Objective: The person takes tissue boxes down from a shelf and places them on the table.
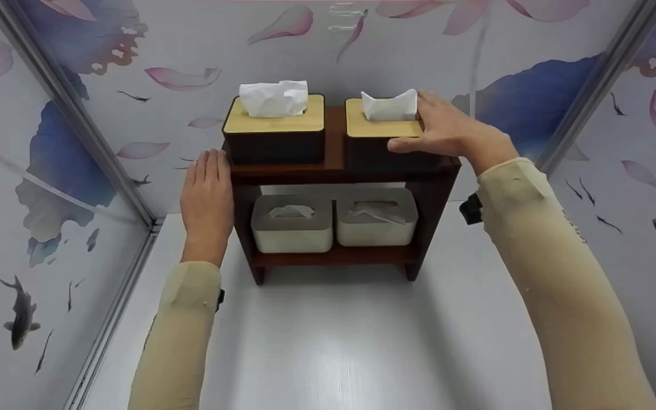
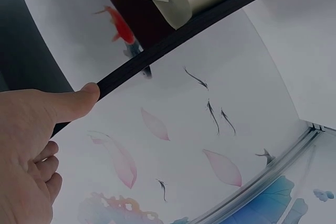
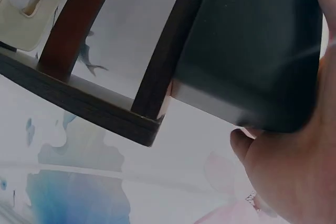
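Observation:
A dark tissue box with a light wooden lid [image 1: 374, 128] sits at the right of the top board of a small brown shelf [image 1: 335, 145], a white tissue standing from its slot. My right hand [image 1: 456, 130] grips this box round its right end, thumb across the front; in the right wrist view its dark side [image 3: 247, 51] fills the palm. My left hand [image 1: 207, 193] rests on the shelf's left side with straight fingers. In the left wrist view its thumb [image 2: 79, 103] touches the side panel's dark edge [image 2: 136, 62].
A matching tissue box [image 1: 275, 147] stands left on the top board. Below are two pale grey tissue boxes, left [image 1: 292, 239] and right [image 1: 378, 232], on the lower board. The shelf stands on a white surface [image 1: 328, 341] between printed panels [image 1: 191, 34] with metal frames.

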### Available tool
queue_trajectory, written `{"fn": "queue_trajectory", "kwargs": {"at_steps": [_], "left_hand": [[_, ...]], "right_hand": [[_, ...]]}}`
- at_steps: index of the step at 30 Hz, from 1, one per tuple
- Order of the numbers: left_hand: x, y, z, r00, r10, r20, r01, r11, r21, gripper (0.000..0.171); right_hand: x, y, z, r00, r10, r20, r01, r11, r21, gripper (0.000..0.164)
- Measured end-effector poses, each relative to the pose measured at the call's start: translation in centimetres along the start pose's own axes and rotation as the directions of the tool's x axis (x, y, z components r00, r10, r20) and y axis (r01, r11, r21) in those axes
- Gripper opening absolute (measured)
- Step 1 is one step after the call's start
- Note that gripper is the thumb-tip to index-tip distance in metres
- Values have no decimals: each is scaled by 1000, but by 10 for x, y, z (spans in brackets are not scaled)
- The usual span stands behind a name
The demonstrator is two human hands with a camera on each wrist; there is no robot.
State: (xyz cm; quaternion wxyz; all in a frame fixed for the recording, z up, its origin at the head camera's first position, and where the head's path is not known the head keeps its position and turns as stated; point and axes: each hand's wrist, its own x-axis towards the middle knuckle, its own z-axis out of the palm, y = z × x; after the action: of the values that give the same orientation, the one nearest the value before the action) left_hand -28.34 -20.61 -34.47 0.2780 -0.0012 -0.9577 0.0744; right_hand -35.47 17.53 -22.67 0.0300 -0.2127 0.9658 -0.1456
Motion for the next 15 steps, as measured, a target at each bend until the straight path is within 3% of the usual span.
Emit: {"fn": "queue_trajectory", "kwargs": {"at_steps": [7,15], "left_hand": [[0,1,0,1000,-2,1,2,1000,-11,58],[-1,0,0,1000,-10,12,10,1000,-18,60]], "right_hand": [[4,-4,0,997,60,39,-61,998,14,115],[12,-1,2,997,-75,-3,75,996,50,101]]}}
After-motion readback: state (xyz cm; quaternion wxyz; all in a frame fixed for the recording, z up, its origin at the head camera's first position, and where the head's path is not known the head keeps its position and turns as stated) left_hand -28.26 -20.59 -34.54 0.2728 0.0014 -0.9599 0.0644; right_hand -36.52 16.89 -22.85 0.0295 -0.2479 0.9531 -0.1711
